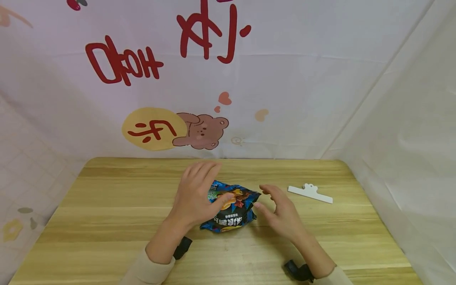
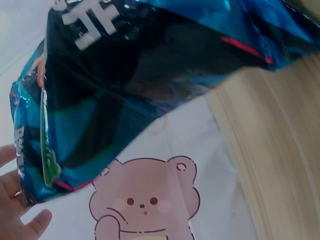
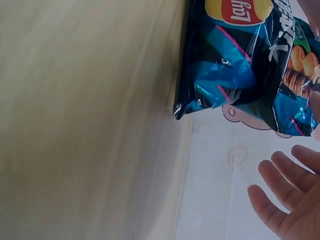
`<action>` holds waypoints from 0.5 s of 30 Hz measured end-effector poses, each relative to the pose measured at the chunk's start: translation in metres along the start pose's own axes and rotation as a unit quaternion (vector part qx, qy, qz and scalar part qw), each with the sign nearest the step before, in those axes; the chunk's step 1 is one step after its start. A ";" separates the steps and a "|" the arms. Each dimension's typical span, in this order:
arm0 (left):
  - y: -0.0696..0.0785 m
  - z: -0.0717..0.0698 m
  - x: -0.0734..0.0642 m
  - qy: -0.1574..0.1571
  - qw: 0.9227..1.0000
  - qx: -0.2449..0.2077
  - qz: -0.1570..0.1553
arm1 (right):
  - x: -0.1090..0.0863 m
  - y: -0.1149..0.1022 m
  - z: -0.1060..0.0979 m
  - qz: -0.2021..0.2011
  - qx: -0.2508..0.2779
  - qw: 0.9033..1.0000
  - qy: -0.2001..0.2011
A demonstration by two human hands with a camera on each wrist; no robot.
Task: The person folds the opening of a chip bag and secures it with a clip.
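Worktop (image 1: 107, 215): light wood grain, rounded rear corners. White sheet backdrop (image 1: 303, 87) right behind it, faint creases. Prints on it: red lettering (image 1: 205, 31) up top, brown bear (image 1: 202, 133) beside yellow disc (image 1: 154, 130), small hearts (image 1: 225, 98). White right side sheet (image 1: 409, 158); left side sheet (image 1: 28, 158) has faint grid. Soft light, slight violet tint on backdrop's left.

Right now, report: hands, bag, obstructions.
Left hand, thumb across chip bag, grip unclear. Right hand beside it, empty. White clip farther right, not in the way.

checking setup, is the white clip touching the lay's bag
No, the white clip lies on the wooden table, apart from the Lay's bag.
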State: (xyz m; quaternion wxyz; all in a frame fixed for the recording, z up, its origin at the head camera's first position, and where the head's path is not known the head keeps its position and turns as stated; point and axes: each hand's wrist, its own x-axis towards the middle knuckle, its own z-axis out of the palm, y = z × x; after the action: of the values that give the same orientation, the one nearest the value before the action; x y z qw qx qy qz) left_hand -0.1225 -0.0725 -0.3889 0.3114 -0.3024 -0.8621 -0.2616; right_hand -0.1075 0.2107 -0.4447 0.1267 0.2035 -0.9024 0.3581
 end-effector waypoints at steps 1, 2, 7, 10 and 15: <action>0.001 0.001 0.001 -0.004 1.000 0.001 0.004 | 0.000 -0.001 0.001 0.000 0.004 1.000 0.002; 0.003 0.002 0.002 -0.009 1.000 0.004 0.008 | 0.001 -0.002 0.002 -0.001 0.007 1.000 0.004; 0.011 0.007 0.007 -0.021 0.999 0.021 0.027 | 0.003 -0.005 0.005 -0.010 0.021 1.000 0.008; 0.014 0.010 0.008 -0.025 0.999 0.023 0.032 | 0.005 -0.008 0.006 -0.018 0.027 0.999 0.007; 0.018 0.013 0.009 -0.026 0.999 0.016 0.039 | 0.007 -0.010 0.008 -0.020 0.039 0.999 0.012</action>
State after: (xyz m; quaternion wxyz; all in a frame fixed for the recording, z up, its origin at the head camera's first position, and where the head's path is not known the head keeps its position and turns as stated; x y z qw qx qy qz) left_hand -0.1209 -0.0493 -0.3864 0.3042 -0.3374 -0.8614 -0.2273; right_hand -0.1100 0.1965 -0.4414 0.1363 0.2219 -0.8822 0.3924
